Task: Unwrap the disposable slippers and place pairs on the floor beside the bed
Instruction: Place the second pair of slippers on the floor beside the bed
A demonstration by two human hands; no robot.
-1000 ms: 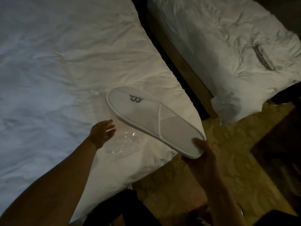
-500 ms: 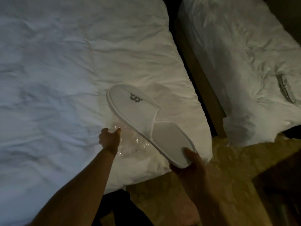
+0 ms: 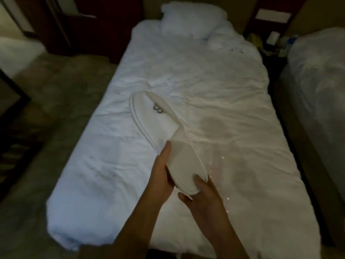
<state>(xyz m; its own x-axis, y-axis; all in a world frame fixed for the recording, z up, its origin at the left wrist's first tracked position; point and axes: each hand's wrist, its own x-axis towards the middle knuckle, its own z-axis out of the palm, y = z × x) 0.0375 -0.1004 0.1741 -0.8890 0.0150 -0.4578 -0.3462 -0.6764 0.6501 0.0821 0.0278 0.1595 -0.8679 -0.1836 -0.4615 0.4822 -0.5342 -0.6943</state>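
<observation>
Currently you hold the slippers point(image 3: 164, 135) in both hands, centre of frame, above the bed point(image 3: 214, 101). They look like two stacked flat: a doubled sole edge shows along the left side. Toe end points to the upper left, grey logo on top, heel end toward you.

Your left hand point(image 3: 161, 174) sits along the left edge of the heel half, fingers point(image 3: 166, 152) nearly straight against the side, thumb hidden under the sole. Your right hand point(image 3: 201, 197) grips the heel end, thumb curled over the top, other fingers wrapped underneath.

Clear plastic wrapper point(image 3: 222, 171) lies on the white duvet just right of the heel; it shows only as glints, so I can't tell its outline.

Pillow point(image 3: 192, 19) at top centre. Second bed point(image 3: 317, 90) along the right edge. Carpeted floor point(image 3: 61, 101) runs down the left side. Frame is dim and slightly blurred.
</observation>
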